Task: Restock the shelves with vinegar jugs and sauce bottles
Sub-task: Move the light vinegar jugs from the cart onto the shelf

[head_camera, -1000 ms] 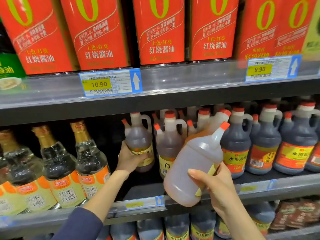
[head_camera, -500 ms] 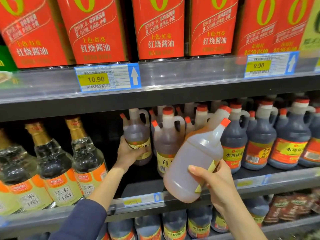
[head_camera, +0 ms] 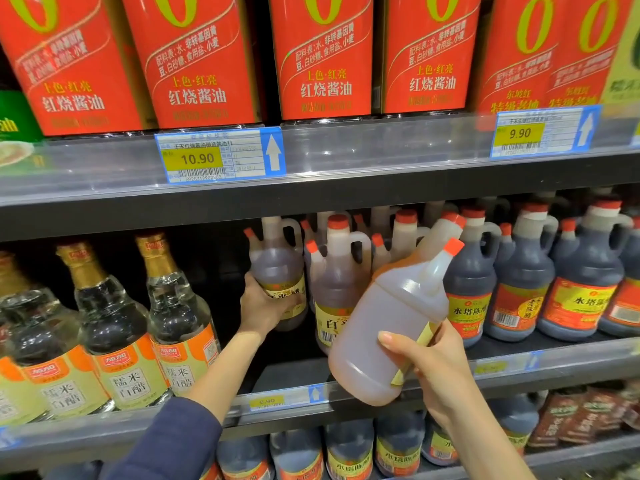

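My left hand (head_camera: 261, 306) grips the lower body of an amber vinegar jug (head_camera: 277, 268) with a red cap, set deep on the middle shelf (head_camera: 287, 372). My right hand (head_camera: 433, 365) holds a second amber vinegar jug (head_camera: 388, 327) by its base, tilted with its red-capped spout pointing up and right, in front of the shelf edge. Another amber jug (head_camera: 337, 282) with a yellow label stands between the two.
Dark vinegar jugs (head_camera: 523, 282) fill the shelf's right side. Clear gold-capped rice vinegar bottles (head_camera: 114, 327) stand at left. Red soy sauce cartons (head_camera: 322, 57) line the upper shelf, with price tags (head_camera: 220, 155) below. More jugs (head_camera: 349, 452) sit on the lower shelf.
The view has shifted slightly down. Both hands keep their jugs, in nearly the same places relative to the shelf.
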The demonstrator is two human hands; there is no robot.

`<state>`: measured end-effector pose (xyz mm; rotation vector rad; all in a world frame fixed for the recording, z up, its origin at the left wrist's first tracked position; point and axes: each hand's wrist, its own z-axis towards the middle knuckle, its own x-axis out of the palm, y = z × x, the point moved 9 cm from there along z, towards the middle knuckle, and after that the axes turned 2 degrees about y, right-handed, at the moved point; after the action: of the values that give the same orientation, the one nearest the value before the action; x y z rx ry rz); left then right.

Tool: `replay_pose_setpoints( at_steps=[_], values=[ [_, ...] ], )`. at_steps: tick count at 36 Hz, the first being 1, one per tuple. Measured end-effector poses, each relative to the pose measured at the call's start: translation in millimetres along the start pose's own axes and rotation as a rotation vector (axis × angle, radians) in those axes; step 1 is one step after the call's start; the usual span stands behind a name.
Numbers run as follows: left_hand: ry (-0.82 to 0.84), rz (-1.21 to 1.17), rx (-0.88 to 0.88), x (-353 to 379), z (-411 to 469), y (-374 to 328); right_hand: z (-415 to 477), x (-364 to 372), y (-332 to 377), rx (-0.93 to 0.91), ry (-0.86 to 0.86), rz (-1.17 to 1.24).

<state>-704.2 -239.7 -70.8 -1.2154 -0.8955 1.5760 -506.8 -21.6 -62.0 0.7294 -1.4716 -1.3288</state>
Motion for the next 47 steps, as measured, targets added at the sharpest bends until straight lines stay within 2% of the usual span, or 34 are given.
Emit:
replay_pose_setpoints(
  at_steps=[13,17,20,23,35,43,45,47],
  values=[
    [0.108,-0.128,-0.033,4.6,2.1,9.0,-1.8,0.8,1.7,0.005,0.0,-0.02],
    [0.17,-0.041,-0.021,9.4,4.0,18.5,-1.6,0.6,1.7,0.015,0.002,-0.012],
    [0.194,0.074,-0.091,9.2,-3.3,28.1,-2.8,-0.1,3.6,0.007,0.009,-0.014],
    [0.174,0.146,-0.129,5.9,-5.6,36.5,-3.4,-1.3,3.1,0.001,0.013,-0.007],
    [0.084,0.279,-0.083,3.5,-11.2,19.1,-3.8,-3.8,2.3,-0.023,-0.018,-0.004],
    [0.204,0.296,-0.202,6.2,-19.6,18.3,-6.4,0.1,4.2,-0.038,-0.008,-0.049],
    [0.147,0.259,-0.188,-2.0,-29.4,5.2,-7.5,4.0,4.7,-0.036,0.002,-0.054],
    [0.055,0.182,-0.095,-17.5,-49.5,-17.3,-8.9,10.3,6.7,-0.047,0.025,-0.051]
  ],
)
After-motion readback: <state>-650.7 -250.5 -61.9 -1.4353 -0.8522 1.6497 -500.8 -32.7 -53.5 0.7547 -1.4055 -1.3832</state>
